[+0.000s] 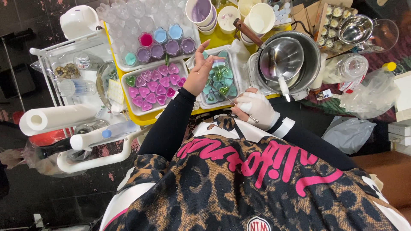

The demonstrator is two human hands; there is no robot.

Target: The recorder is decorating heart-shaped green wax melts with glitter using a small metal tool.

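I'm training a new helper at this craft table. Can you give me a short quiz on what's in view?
1. True or false: the right hand, which holds a thin metal tool, wears a white glove.
2. What shape are the pink pieces? A) stars B) hearts C) circles
3. Fill in: the paper roll lies on the ___ side of the picture.
Key: 1 true; 2 B; 3 left.
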